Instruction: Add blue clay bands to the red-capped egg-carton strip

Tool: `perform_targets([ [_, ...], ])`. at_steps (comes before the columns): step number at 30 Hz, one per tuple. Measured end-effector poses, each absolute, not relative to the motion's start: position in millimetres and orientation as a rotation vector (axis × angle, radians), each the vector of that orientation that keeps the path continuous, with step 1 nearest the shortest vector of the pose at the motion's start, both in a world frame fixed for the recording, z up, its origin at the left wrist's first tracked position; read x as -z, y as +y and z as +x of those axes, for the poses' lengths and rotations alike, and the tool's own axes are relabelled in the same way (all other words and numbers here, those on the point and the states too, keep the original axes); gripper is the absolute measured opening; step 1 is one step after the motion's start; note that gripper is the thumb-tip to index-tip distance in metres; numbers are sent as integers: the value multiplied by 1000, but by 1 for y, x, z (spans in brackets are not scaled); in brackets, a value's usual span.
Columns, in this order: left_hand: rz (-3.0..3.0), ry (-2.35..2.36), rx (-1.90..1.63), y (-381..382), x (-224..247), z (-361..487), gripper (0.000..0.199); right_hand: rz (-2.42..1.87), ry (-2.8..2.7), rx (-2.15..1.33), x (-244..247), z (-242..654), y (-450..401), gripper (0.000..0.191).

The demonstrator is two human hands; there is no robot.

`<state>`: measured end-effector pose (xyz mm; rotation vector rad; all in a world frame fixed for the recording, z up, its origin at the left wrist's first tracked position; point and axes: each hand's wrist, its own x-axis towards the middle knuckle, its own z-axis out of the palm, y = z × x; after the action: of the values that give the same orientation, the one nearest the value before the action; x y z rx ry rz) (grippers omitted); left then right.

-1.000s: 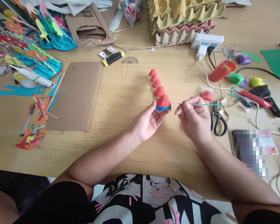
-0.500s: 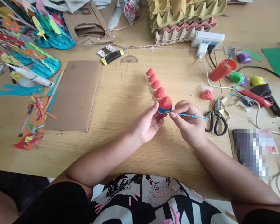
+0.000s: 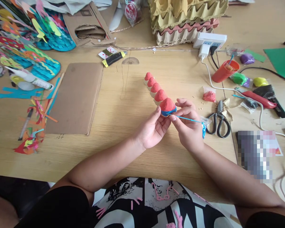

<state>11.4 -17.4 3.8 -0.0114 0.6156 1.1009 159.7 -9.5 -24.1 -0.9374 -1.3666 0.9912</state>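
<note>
A strip of egg-carton cups points away from me, its several bumps topped with red clay. Blue clay bands the front of the nearest cup. My left hand grips that near end, thumb on its left side and fingers beneath. Pinched in my right hand is a thin blue stick, its tip touching the blue band. A small bag of blue clay shows just beyond the right hand, partly hidden by it.
Black-handled scissors lie right of my hand, near a bag of red clay. A red cup leans by a white cable. Cardboard lies left; egg trays are stacked at the back.
The near end of the strip has turned slightly to the right. My right hand has shifted a little left with the stick, and the blue clay bag has come into sight.
</note>
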Motion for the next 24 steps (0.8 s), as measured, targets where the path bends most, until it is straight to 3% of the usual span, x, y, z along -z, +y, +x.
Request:
perform_targets([
  [14,-28,618,-1085,-19,-3,14,28,-900,-1178,-1092,28,149,-16,13],
  [18,13,588,-1077,-20,4,13,20,-943,-1191,-1071,27,149,-16,17],
  [24,32,601,-1048,-21,6,12,23,-916,-1142,-1116,22,143,-15,27],
])
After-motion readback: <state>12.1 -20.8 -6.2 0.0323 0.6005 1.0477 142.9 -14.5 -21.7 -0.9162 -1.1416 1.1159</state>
